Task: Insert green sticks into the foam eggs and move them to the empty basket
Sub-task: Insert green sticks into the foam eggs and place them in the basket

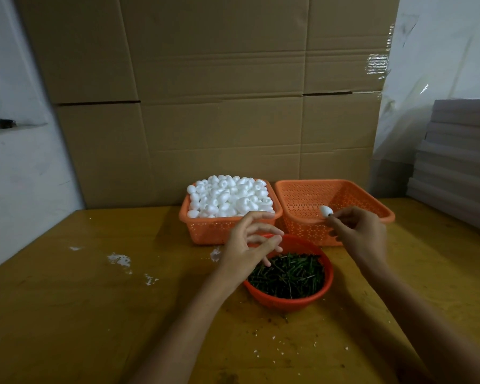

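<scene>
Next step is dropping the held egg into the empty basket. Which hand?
Right. The right hand holds the foam egg over the empty basket; the left hand hovers open over the stick bowl.

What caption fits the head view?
Right hand holds a foam egg at the empty basket; left hand hovers above green sticks.

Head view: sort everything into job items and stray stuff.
Job: basket of foam eggs, empty basket, bowl of green sticks, egg on a stick pinched by right hand, left hand above the bowl.
Stray: cardboard boxes, stacked boards, foam crumbs on table.
</scene>
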